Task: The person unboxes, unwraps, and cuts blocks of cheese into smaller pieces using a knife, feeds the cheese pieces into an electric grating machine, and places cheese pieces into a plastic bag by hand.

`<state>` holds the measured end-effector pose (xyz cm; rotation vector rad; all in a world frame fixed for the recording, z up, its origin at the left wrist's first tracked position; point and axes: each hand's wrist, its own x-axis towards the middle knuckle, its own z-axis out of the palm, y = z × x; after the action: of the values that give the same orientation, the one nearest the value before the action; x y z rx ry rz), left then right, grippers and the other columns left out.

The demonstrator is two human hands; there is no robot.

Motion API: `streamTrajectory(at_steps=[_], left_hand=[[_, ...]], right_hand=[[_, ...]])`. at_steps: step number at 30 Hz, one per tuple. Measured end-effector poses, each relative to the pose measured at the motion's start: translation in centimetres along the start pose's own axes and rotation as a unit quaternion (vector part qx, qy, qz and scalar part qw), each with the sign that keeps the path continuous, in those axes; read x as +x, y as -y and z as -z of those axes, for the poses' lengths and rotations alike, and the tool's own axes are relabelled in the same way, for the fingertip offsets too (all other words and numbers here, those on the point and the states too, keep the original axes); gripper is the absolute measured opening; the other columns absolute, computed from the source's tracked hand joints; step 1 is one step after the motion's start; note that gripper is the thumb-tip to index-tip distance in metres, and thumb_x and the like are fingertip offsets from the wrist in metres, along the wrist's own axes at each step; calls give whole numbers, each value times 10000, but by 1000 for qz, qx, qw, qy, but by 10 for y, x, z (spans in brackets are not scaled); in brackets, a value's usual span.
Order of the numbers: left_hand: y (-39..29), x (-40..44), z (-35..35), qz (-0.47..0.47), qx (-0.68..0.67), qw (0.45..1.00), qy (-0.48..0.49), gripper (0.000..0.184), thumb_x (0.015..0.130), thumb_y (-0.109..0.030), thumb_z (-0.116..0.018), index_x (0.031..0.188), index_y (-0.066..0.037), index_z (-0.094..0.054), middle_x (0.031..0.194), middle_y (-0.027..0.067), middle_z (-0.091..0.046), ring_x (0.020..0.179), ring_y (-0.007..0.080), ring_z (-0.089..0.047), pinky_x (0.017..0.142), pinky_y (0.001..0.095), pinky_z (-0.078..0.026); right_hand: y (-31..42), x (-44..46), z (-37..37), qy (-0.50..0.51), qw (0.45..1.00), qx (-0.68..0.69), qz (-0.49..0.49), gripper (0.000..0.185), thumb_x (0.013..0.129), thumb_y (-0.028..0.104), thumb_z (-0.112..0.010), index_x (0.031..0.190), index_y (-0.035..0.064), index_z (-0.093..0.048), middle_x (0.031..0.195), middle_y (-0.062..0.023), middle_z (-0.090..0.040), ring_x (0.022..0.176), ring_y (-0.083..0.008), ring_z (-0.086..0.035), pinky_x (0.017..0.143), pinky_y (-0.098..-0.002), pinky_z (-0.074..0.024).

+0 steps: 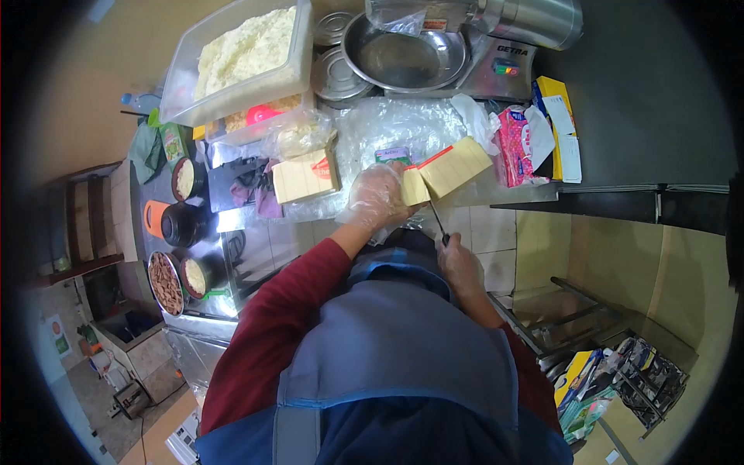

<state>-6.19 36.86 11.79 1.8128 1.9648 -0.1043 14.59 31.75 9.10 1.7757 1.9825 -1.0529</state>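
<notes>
My left hand (pixel 377 192), in a clear plastic glove, presses on a small pale yellow piece (pixel 413 187) at the counter's front edge. Right beside that piece lies a larger pale yellow block (pixel 457 167) with a red strip along its edge. My right hand (pixel 459 265) is closed round the dark handle of a knife (pixel 439 217), whose blade tip reaches the gap between piece and block. Another pale block (pixel 304 177) with a red mark lies to the left. Behind my left hand is a small green and purple packet (pixel 392 155).
A large bin of white crumbly food (pixel 246 53) stands back left, near a steel bowl (pixel 405 51) and a machine (pixel 496 68). Pink packaging (pixel 514 147) lies right. Bowls (pixel 184 179) and an orange-handled item (pixel 153 218) are left. A rack (pixel 589 310) stands lower right.
</notes>
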Motion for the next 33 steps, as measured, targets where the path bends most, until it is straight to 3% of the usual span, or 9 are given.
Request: streamTrajectory(at_steps=[5, 12, 14, 19, 22, 23, 25, 27, 33], left_hand=[[11, 1, -21, -29, -13, 997, -70, 829, 699, -701, -731, 1134, -11, -583, 969, 209, -682, 957, 356, -676, 836, 452, -536], [19, 15, -5, -14, -68, 998, -15, 825, 667, -682, -770, 1108, -3, -607, 969, 215, -687, 946, 372, -678, 832, 449, -534], [28, 16, 0, -1, -126, 991, -48, 819, 643, -635, -817, 1115, 2, -610, 993, 221, -692, 934, 372, -680, 824, 437, -537], [72, 17, 2, 69, -276, 958, -44, 829, 605, -505, -885, 1167, 35, -604, 1015, 189, -706, 941, 287, -699, 843, 392, -538], [91, 1, 11, 66, -567, 818, -76, 695, 712, -373, -868, 1201, 30, -580, 1019, 123, -696, 865, 183, -694, 770, 313, -560], [99, -8, 16, 70, -567, 817, -79, 695, 712, -373, -868, 1201, 30, -580, 1019, 123, -696, 865, 183, -694, 770, 313, -560], [107, -34, 44, 157, -682, 711, -72, 668, 782, -371, -826, 1244, 24, -549, 1053, 108, -688, 876, 184, -694, 783, 309, -568], [143, -46, 34, 183, -719, 661, -113, 626, 844, -347, -780, 1281, 20, -523, 1085, 109, -677, 886, 184, -693, 784, 308, -573], [204, -57, 42, 187, -639, 745, -24, 550, 893, -402, -709, 1271, -25, -577, 1079, 71, -684, 868, 166, -686, 782, 299, -555]], right_hand=[[0, 66, -33, -80, 993, 10, 90, 363, 967, 281, -458, 1166, -22, -442, 861, -306, -669, 843, -477, -661, 746, -552, -518], [-23, 35, -40, -15, 1000, 0, -14, 373, 1000, 348, -438, 1132, -2, -440, 867, -301, -667, 851, -486, -652, 752, -560, -497], [-17, 52, -41, -75, 995, 19, 60, 386, 1002, 381, -454, 1115, 12, -443, 830, -289, -667, 838, -479, -656, 753, -555, -502], [-11, 48, -35, -39, 999, 18, 30, 390, 1010, 370, -441, 1150, 6, -446, 885, -297, -673, 876, -475, -658, 777, -549, -501], [-13, 51, -36, -31, 999, 1, 16, 405, 1011, 375, -435, 1170, 3, -446, 896, -295, -675, 892, -471, -657, 793, -547, -498], [-12, 53, -37, -32, 999, -2, 11, 417, 1011, 383, -434, 1178, 1, -444, 894, -293, -676, 898, -469, -656, 801, -545, -496], [-9, 54, -32, -28, 999, -2, 20, 421, 1012, 390, -433, 1178, 3, -444, 892, -294, -674, 900, -475, -654, 808, -544, -495], [-6, 53, -27, -25, 999, -1, 31, 426, 1012, 397, -431, 1178, 4, -443, 891, -296, -673, 901, -480, -651, 816, -544, -493], [-8, 55, -24, -26, 998, 21, 50, 444, 1012, 398, -434, 1153, -23, -446, 875, -320, -660, 882, -486, -647, 792, -550, -495]])
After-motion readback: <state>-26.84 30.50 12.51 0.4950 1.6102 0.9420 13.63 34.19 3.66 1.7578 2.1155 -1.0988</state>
